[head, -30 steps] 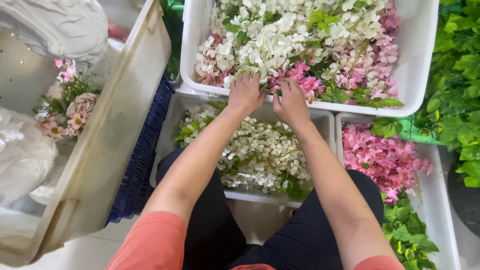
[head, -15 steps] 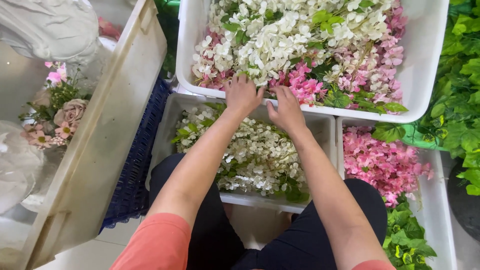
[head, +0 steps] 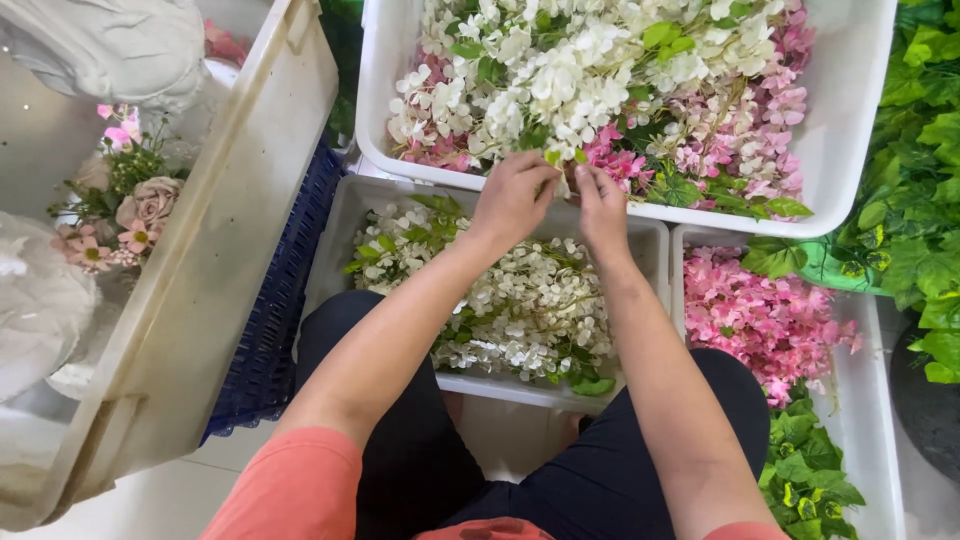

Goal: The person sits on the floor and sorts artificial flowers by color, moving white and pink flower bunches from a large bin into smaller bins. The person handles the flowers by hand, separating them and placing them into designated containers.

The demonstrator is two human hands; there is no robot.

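1. Large white bin (head: 860, 130), lying at the top of the view: it is holding a loose heap of white, pink and magenta flower sprays (head: 600, 80) with green leaves. Both hands are now working at its near rim; half a second ago they were resting lower, over the near edge, so they have been lifting up into the blooms.
2. Cream crate (head: 200, 300), standing tilted at the left, carrying a small posy with a dusty-pink rose (head: 150, 200).
3. Middle white tray (head: 340, 240), sitting just beyond the person's knees, filling with white blossom strands (head: 530, 310).
4. Right white tray (head: 850, 400), holding pink blossoms (head: 760, 320) above green leaves.
5. Blue mesh basket (head: 280, 320), wedged between the crate and the middle tray.
6. Left hand (head: 512, 198): fingers curling closed, pinching at a white sprig (head: 560, 150) at the heap's near edge.
7. Right hand (head: 602, 205): fingers bent inward, tips meeting the same sprig, touching the left hand's fingertips; exactly what it is pinching is hidden by the blooms.
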